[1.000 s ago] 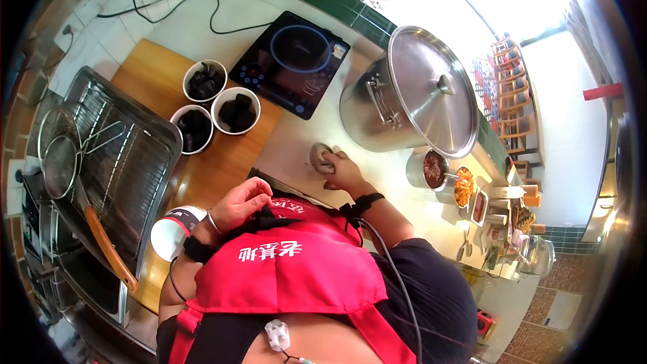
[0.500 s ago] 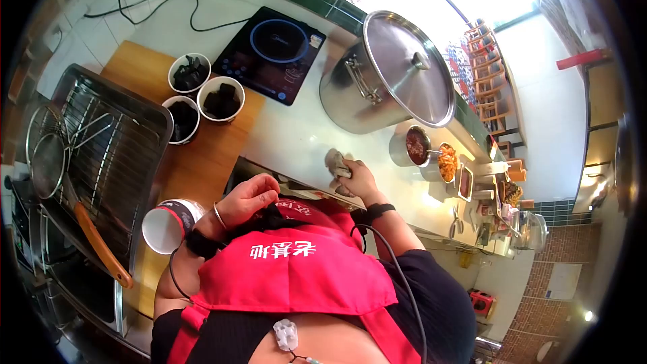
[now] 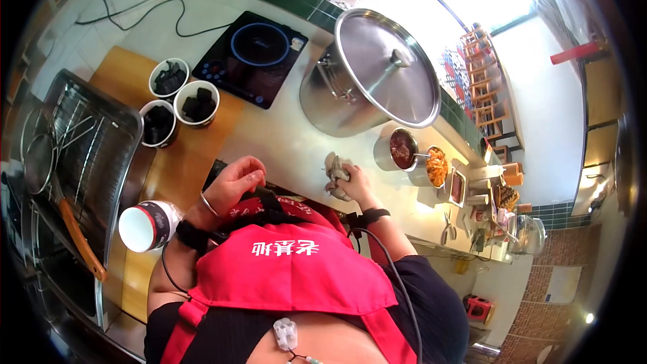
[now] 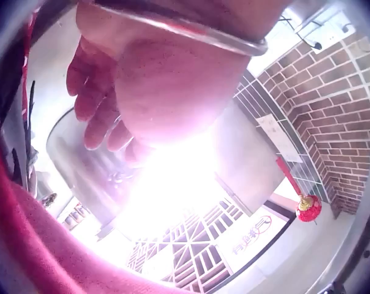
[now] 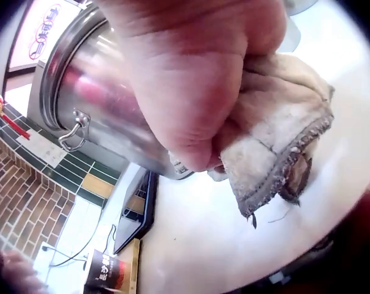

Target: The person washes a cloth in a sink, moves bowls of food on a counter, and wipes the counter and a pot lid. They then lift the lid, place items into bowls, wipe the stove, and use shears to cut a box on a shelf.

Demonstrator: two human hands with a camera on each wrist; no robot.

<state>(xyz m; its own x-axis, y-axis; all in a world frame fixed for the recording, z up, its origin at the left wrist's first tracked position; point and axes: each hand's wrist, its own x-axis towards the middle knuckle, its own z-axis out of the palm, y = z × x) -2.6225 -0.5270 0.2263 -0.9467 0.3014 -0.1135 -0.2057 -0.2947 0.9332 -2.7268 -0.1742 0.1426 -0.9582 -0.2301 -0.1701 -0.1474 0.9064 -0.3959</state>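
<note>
My right hand [image 3: 358, 187] grips a crumpled, greyish-beige rag [image 3: 333, 168] on the white counter near its front edge. In the right wrist view, the frayed dark hem of the rag [image 5: 283, 162] spreads out past the fingers. My left hand [image 3: 232, 183] hovers in front of the red apron [image 3: 290, 266], its fingers loosely curled. The left wrist view shows that hand [image 4: 166, 86] from the wrist side, with nothing between its fingers.
A large lidded steel pot [image 3: 344, 94] stands beyond the rag, beside a black induction cooker [image 3: 253, 61]. Paper cups with dark pieces sit on a wooden board [image 3: 202, 138]. An empty paper cup [image 3: 141, 226] lies tipped at left. Sauce [image 3: 403, 148] and orange food stand right.
My right hand has drawn the rag toward the counter's front edge and rightward along it. My left hand stays loosely curled near the apron. The head view has shifted rightward.
</note>
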